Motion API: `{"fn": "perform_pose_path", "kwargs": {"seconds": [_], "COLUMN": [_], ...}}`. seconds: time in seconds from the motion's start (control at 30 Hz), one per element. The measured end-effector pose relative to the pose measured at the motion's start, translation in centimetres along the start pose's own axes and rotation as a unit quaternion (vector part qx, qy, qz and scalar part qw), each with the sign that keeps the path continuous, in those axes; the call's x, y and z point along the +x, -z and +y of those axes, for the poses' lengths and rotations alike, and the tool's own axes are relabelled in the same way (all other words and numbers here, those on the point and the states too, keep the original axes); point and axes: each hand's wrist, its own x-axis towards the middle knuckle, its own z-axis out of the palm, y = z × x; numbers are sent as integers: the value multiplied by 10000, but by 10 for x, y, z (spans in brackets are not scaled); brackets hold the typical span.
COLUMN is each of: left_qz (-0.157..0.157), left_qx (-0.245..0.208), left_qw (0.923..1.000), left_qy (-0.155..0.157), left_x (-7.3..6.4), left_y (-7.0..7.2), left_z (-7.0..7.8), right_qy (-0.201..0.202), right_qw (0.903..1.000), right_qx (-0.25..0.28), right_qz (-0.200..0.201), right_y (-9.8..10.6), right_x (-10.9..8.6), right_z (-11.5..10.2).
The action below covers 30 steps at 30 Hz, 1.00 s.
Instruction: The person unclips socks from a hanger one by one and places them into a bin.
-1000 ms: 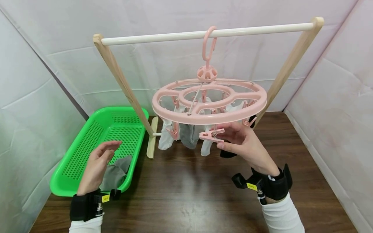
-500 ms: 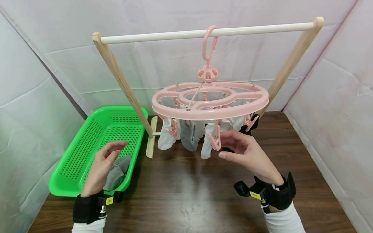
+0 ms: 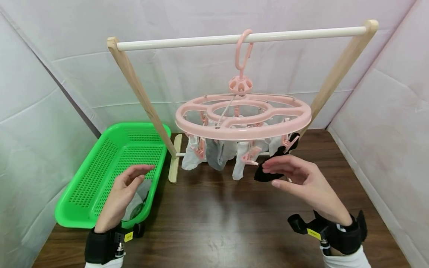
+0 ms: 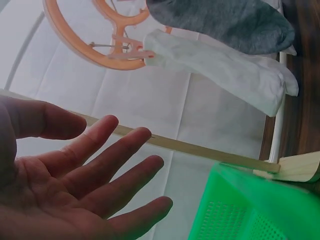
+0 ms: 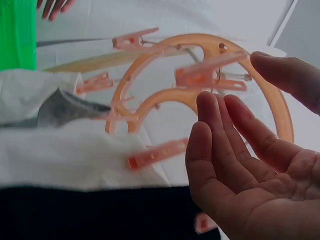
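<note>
Pink clip hanger hung above a wooden counter, with both hands raised. The pink hanger (image 3: 231,134) is suspended by its hook from a white rod (image 3: 201,42), which spans two wooden posts, one left (image 3: 142,96) and one right (image 3: 345,59). Its oval frame carries clips and several socks below the rim: a white sock (image 3: 191,160) at the left, a grey sock (image 3: 216,154) beside it, a narrow white sock (image 3: 239,163) near the middle, and a black sock (image 3: 264,175) toward the right.

The right hand (image 3: 303,178) is unclenched and grips nothing, its thumb parted from bent, relaxed fingers. A tilted pink clip (image 3: 250,155) hangs at the front of the frame, near the fingertips and apart from them in the head view. The hand overlaps the black sock there; whether the two touch cannot be told.

The left hand (image 3: 117,197) is likewise unclenched and holds nothing; the left wrist view shows its fingers spread and gently bent. It is held over a green basket (image 3: 100,160), whose lower right part contains a grey cloth (image 3: 143,191), partly hidden by the hand. Each wrist bears a black strap, left (image 3: 100,245) and right (image 3: 342,236). The basket stands on the dark brown counter (image 3: 214,219), left of the hanger.
</note>
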Motion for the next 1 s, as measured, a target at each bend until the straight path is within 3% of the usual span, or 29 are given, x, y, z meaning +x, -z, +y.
{"fn": "perform_pose_path", "kwargs": {"seconds": [0.13, 0.27, 0.47, 0.63, 0.83, 1.0], "left_qz": [-54, -70, -80, -146, -252, -357], "left_qx": [-47, 178, 323, 361, 148, 191], "left_qw": [9999, 9997, 9994, 9992, 9994, 9992], "left_qy": [-126, -135, 19, -132, -193, -51], "left_x": [-2, -4, -4, -6, -16, -21], "left_y": [0, 0, -2, -5, -23, -42], "left_z": [-3, -5, -2, 6, 56, 112], "right_qy": [86, 151, -39, 106, 79, -119], "right_qw": [9995, 9986, 9948, 9943, 9919, 9851], "right_qx": [-300, -474, -948, -996, -1187, -1622], "right_qz": [113, 191, 364, 354, 441, 565], "right_y": [14, 27, 38, 44, 52, 58], "right_x": [-4, -8, -10, -9, -7, -3], "right_z": [-8, -16, -25, -27, -26, -22]}}
